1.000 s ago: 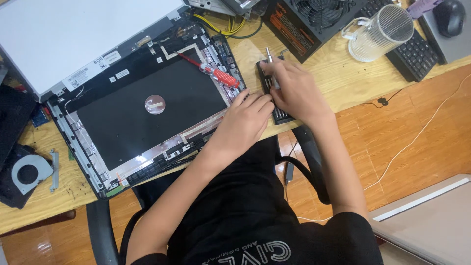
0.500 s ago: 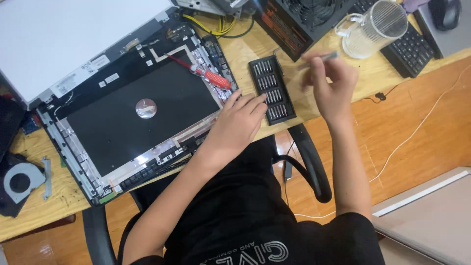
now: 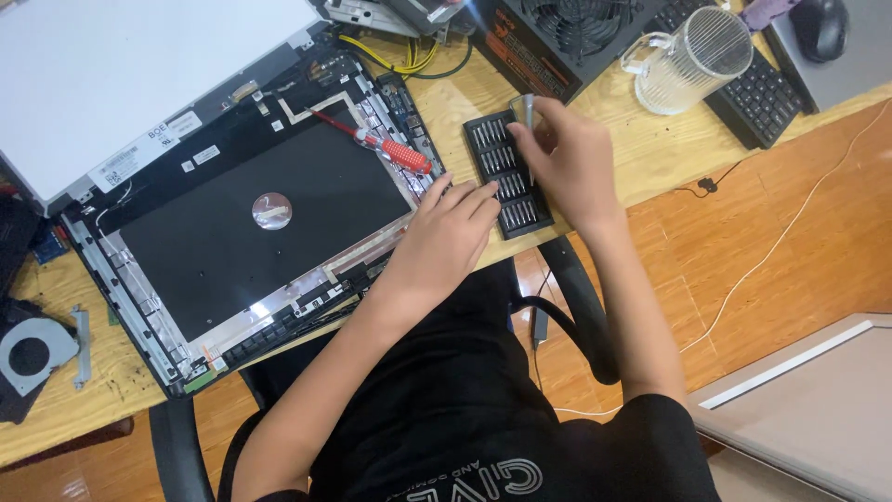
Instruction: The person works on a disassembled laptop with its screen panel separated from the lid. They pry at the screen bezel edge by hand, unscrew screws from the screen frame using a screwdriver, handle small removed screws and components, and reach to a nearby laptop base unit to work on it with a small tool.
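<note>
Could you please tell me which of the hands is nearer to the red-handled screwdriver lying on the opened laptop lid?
Left. The left hand rests just below and right of the red-handled screwdriver; the right hand is farther right, over the bit set, holding a silver driver.

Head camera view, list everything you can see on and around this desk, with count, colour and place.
opened laptop lid: one, black, desk centre-left
display panel: one, white-grey, top left
screwdriver: one, red handle, on the lid
bit case: one, black, desk front edge
silver bit driver: one, above the bit case
power supply: one, black, top centre
glass jug: one, clear, top right
keyboard: one, black, right
mouse: one, black, top right
cooling fan: one, grey-black, left edge
left hand: touching the bit case
right hand: holding the silver bit driver
</note>
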